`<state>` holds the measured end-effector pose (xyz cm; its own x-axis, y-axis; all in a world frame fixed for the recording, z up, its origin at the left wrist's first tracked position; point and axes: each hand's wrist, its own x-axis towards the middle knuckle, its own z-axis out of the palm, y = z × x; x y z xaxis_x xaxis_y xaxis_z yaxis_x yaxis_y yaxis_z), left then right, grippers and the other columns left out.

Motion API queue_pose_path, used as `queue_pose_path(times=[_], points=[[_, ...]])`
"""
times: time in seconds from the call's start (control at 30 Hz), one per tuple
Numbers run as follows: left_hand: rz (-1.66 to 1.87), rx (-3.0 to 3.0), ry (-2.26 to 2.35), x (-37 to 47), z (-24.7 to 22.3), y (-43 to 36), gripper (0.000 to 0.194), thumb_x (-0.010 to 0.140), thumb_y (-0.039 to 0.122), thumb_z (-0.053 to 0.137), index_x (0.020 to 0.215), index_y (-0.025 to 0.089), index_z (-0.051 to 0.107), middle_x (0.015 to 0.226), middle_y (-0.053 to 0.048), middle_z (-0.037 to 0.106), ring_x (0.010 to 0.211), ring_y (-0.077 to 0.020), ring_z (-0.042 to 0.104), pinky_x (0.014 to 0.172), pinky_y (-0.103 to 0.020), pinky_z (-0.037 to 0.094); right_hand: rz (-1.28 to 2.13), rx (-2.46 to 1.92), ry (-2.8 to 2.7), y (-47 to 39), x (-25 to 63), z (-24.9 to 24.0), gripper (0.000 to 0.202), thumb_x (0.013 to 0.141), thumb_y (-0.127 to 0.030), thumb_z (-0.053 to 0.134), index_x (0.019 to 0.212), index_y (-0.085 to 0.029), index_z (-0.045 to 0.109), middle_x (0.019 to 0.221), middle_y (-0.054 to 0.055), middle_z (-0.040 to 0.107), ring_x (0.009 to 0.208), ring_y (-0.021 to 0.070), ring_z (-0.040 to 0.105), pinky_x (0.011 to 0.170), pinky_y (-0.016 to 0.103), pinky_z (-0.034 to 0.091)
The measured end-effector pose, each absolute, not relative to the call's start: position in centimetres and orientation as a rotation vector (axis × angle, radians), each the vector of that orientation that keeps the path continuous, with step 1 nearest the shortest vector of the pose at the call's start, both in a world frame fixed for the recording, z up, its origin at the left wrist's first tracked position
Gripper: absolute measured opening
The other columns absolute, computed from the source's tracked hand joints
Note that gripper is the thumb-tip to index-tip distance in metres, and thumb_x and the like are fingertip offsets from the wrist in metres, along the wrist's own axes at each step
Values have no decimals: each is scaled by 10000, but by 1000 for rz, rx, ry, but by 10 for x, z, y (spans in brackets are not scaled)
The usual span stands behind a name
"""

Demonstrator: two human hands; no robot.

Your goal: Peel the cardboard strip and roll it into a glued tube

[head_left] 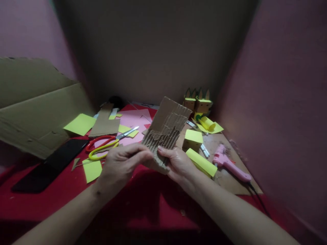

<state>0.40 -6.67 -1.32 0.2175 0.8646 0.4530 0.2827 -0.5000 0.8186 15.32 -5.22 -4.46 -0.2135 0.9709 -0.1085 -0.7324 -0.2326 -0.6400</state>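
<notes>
A piece of cardboard (166, 127) is held up over the table's front, its lower half showing bare ridges and torn paper. My right hand (178, 163) grips its lower right part, thumb on the ridged face. At its lower left edge, my left hand (125, 161) has its fingers closed on the cardboard; the fingertips are partly hidden. Scissors (112, 143) with red and yellow handles lie just beyond my left hand. Right of my right hand are a rolled yellow paper (201, 162) and a yellow-topped block (193, 139).
A pink glue gun (231, 165) with a cord rests on a cardboard sheet (241, 180) at right. At left are a black phone (51, 166) and a large cardboard panel (43, 115). Small cardboard figures (198, 103) stand behind. Yellow and pink papers lie on the red cloth (158, 217).
</notes>
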Motion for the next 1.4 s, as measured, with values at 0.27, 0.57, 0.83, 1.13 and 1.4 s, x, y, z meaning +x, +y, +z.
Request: queue_pose_path(times=[0.27, 0.57, 0.83, 1.13, 1.4], points=[[1452, 1979, 1456, 15, -24, -47, 145, 809, 350, 639, 833, 210, 668, 774, 1, 678, 739, -165, 605, 697, -278, 472, 1632, -529, -715, -58, 142, -46, 246, 615, -130, 713, 853, -188, 688, 823, 40, 752, 907, 258, 700, 788, 380, 579], [1117, 2107, 1528, 8, -24, -44, 334, 773, 385, 633, 1047, 199, 592, 617, 51, 535, 563, -146, 518, 571, -256, 389, 2045, -558, -584, -60, 160, -39, 187, 851, -295, 555, 906, -139, 642, 839, 81, 747, 775, 244, 713, 724, 464, 601], [1080, 1602, 1292, 4, -20, -48, 402, 768, 446, 633, 1076, 208, 537, 674, 16, 649, 620, -190, 627, 557, -264, 454, 1983, -613, -567, -58, 160, -49, 285, 756, -5, 466, 976, -45, 641, 863, 131, 744, 737, 237, 707, 549, 382, 622], [997, 1483, 1189, -4, -26, -51, 400, 669, 251, 699, 1004, 215, 482, 585, 62, 595, 527, -148, 578, 510, -233, 424, 1936, -699, -490, -61, 148, -49, 267, 697, -30, 523, 937, -95, 621, 720, 81, 727, 655, 236, 701, 526, 402, 622], [1115, 1288, 1319, 6, -33, -48, 346, 653, 229, 651, 959, 216, 490, 530, 61, 595, 460, -147, 539, 434, -217, 391, 1825, -692, -650, -70, 140, -54, 322, 600, -80, 676, 911, -146, 621, 803, 60, 727, 738, 257, 711, 594, 430, 635]])
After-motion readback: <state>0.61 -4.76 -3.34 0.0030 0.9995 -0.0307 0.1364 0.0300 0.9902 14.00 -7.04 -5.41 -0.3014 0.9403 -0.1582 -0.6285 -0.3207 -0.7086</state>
